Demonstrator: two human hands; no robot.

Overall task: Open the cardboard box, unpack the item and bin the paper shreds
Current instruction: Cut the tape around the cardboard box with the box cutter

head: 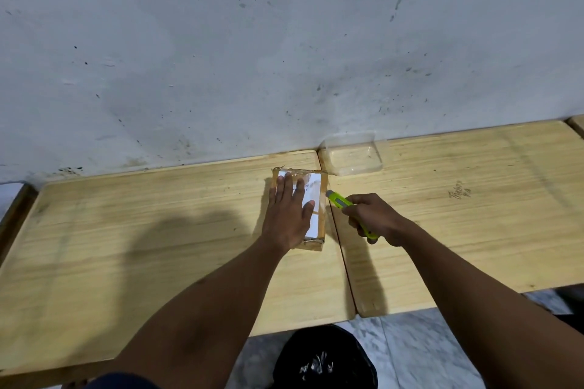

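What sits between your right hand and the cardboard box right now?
Head view: only the front of the yellow-green utility knife the right hand grips, its tip at the cardboard box right edge.

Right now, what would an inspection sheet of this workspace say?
Surface: two wooden tables side by side, left table and right table, bare wood with scuffs.
Job's things: cardboard box, closed and taped, white label on top, on the left table; black bin on the floor below.
Clutter: clear plastic container on the right table by the wall.
Hands: left hand presses flat on the box; right hand grips a green utility knife, tip at the box's right edge.
Cables: nothing seen.
Surroundings: stained white wall; marble-pattern floor.
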